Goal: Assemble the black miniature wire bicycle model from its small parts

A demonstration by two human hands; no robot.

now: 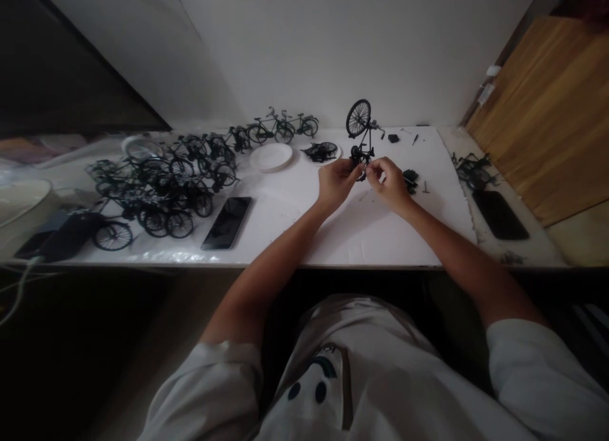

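A black miniature bicycle [364, 136] stands on end above the white table, one spoked wheel up and the other down between my fingers. My left hand [337, 182] is closed on its lower end, thumb and fingers pinching beside the lower wheel. From the other side, my right hand [389, 182] pinches at that same wheel with thumb and forefinger. Any tiny part between the fingertips is too small to make out. Just behind my right hand lies a cluster of dark small parts [410, 179], partly hidden by it.
Many miniature bicycles [166, 187] crowd the table's left side. A white round lid [271, 157] and a dish with dark bicycle parts [321, 151] lie mid-table. One phone [227, 223] rests left, another dark phone [499, 214] right. Small loose pieces [393, 138] lie near the wall.
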